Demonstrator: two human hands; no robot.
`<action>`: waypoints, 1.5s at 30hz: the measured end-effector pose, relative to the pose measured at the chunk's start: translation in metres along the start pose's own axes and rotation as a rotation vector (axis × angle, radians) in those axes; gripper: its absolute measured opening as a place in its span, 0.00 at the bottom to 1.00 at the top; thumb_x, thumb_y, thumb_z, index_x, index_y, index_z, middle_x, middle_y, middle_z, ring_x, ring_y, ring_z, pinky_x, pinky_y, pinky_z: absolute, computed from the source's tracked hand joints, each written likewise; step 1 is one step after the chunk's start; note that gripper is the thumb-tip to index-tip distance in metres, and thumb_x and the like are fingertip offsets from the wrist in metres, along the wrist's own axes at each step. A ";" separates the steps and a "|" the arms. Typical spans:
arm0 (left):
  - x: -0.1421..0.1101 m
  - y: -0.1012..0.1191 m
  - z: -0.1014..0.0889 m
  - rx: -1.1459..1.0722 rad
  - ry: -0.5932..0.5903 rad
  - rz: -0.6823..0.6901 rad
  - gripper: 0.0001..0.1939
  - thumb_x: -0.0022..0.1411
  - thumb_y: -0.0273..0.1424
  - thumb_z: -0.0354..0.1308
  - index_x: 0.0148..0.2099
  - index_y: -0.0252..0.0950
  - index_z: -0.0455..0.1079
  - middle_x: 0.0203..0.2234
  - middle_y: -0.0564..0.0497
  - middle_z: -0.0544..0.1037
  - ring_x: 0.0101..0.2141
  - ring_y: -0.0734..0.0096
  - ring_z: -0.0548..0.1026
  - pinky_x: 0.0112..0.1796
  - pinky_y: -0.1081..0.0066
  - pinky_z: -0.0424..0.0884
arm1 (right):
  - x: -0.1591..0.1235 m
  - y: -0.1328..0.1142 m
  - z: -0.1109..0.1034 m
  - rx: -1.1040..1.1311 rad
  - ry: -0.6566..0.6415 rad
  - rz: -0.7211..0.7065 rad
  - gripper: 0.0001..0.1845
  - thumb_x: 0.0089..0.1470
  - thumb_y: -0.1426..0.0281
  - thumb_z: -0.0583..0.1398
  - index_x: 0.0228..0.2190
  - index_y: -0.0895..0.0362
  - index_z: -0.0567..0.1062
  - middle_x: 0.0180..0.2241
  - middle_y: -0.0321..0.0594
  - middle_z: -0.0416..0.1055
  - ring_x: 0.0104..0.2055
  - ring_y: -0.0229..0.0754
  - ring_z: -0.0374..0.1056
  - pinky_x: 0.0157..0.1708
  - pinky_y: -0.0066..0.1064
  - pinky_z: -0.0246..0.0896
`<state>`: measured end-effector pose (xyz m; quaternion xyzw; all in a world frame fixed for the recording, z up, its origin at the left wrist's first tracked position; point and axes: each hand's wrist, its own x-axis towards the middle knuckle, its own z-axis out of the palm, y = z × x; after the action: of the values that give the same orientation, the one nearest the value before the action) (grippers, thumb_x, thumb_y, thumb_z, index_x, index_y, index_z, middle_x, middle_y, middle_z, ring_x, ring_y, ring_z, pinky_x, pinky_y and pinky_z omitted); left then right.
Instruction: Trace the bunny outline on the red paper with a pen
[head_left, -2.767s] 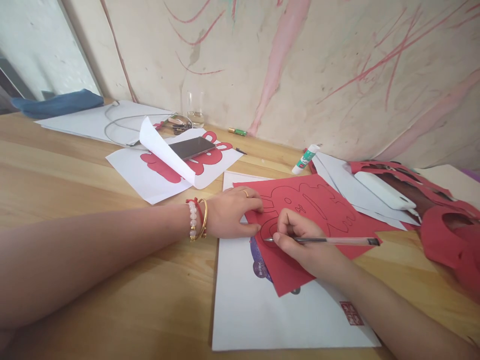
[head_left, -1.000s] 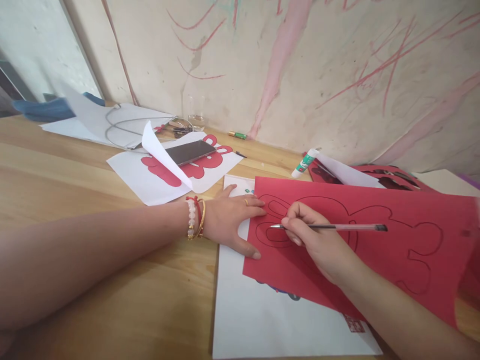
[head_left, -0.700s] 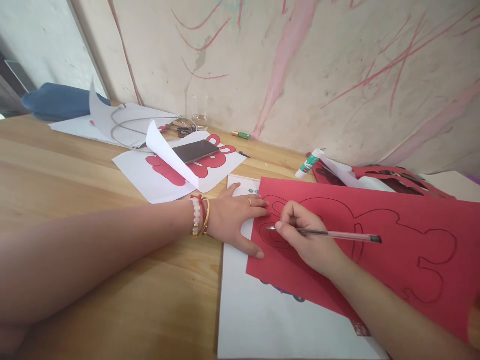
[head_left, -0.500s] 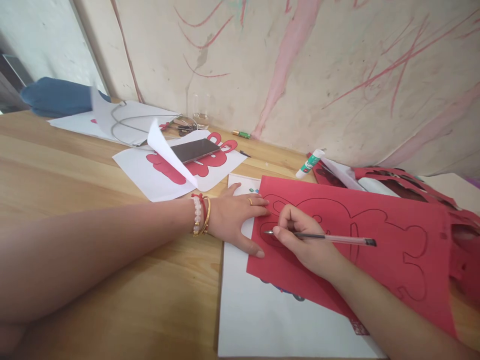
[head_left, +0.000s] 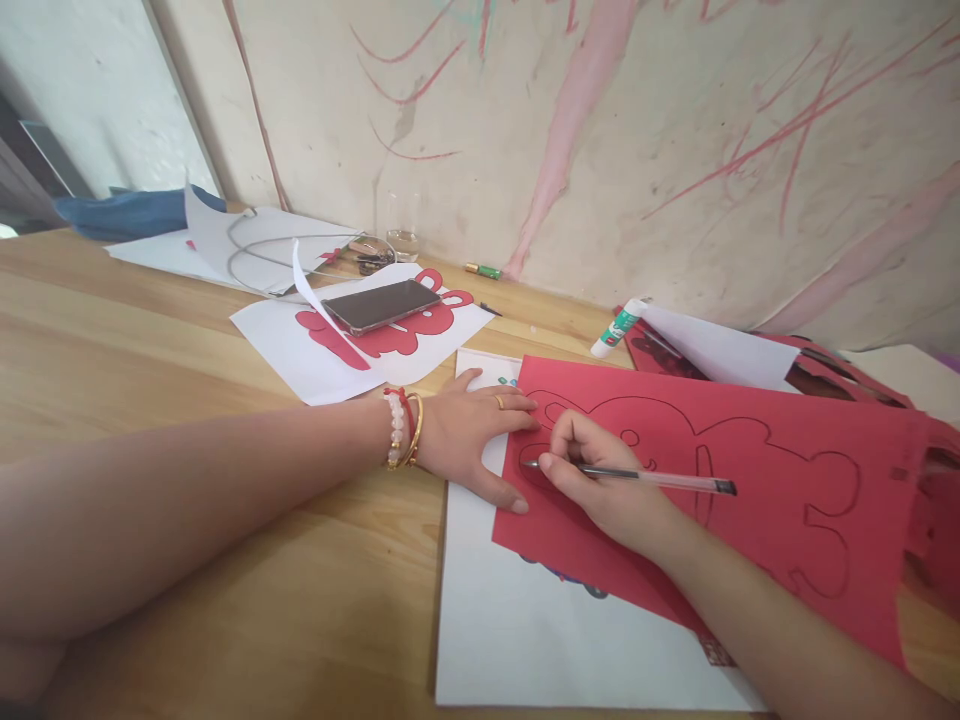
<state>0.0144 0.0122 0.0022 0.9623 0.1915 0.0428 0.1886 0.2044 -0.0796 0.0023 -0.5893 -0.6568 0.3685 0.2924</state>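
My right hand (head_left: 600, 478) pinches a black-ink pen (head_left: 679, 481), its tip touching the left part of a red sheet of paper (head_left: 757, 450). Black outlines on that sheet form a rounded animal-like figure lying sideways. Spread flat, my left hand (head_left: 472, 435) presses the left edge of the sheet, fingers apart, with bracelets at the wrist and a ring on one finger. Beneath the red sheet lies a white pad (head_left: 525, 640) with a partly covered printed picture. My right hand and forearm hide some of the drawn lines.
A phone (head_left: 382, 304) rests on a white sheet with a red rabbit-like cutout (head_left: 431, 320). Near the wall stand a glue stick (head_left: 617, 328), a small green battery (head_left: 484, 270) and a glass (head_left: 403, 240). Red paper scraps (head_left: 832, 370) lie right; a cable (head_left: 251, 260) lies left.
The pen tip has moved slightly left along the red sheet with my right hand. Loose white paper by the phone and behind the red sheet has shifted. My left hand stays in place.
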 end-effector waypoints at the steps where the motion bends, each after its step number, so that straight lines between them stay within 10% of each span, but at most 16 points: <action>1: 0.000 0.000 0.000 0.000 0.001 -0.001 0.41 0.51 0.56 0.57 0.62 0.39 0.60 0.65 0.44 0.54 0.65 0.53 0.50 0.62 0.48 0.31 | 0.000 0.000 0.000 -0.002 -0.003 0.003 0.11 0.57 0.70 0.56 0.25 0.53 0.58 0.21 0.26 0.53 0.23 0.32 0.48 0.22 0.25 0.44; 45: 0.000 0.001 -0.001 -0.032 0.000 0.002 0.41 0.51 0.56 0.57 0.62 0.39 0.59 0.65 0.44 0.54 0.65 0.49 0.49 0.60 0.43 0.31 | 0.001 -0.001 -0.003 -0.032 -0.018 -0.008 0.12 0.54 0.70 0.56 0.24 0.53 0.58 0.20 0.27 0.53 0.21 0.33 0.49 0.20 0.26 0.43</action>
<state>0.0144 0.0117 0.0035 0.9592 0.1900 0.0462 0.2040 0.2061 -0.0780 0.0043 -0.5880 -0.6676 0.3622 0.2782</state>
